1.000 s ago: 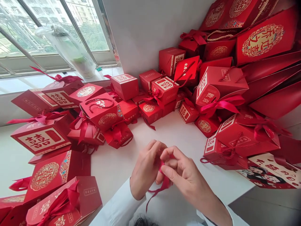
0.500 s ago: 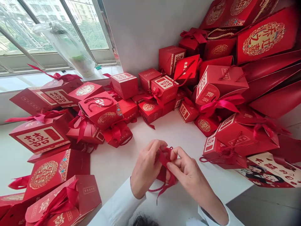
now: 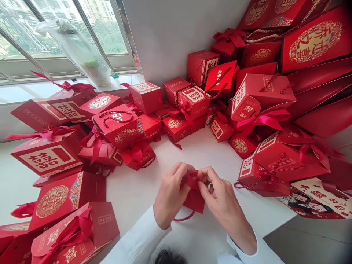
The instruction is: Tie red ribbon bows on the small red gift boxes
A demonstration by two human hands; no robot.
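Centrally, left hand (image 3: pixel 171 194) and right hand (image 3: pixel 221 193) pinched red fabric ribbon (image 3: pixel 192 180), presumably light, limp, best gripped by its ends.

Beyond the far edge of the white table (image 3: pixel 166 154) rises a plain grey-white wall (image 3: pixel 162 36), and past its far left side stands 1 window (image 3: pixel 118 60) with metal bars (image 3: pixel 92 35) above a pale, shiny sill (image 3: pixel 129 79). Daylight comes through the glass, with buildings (image 3: pixel 104 11) and greenery (image 3: pixel 106 38) outside. Beyond the table's right corner lies a grey floor (image 3: pixel 299 240), more dimly lit.
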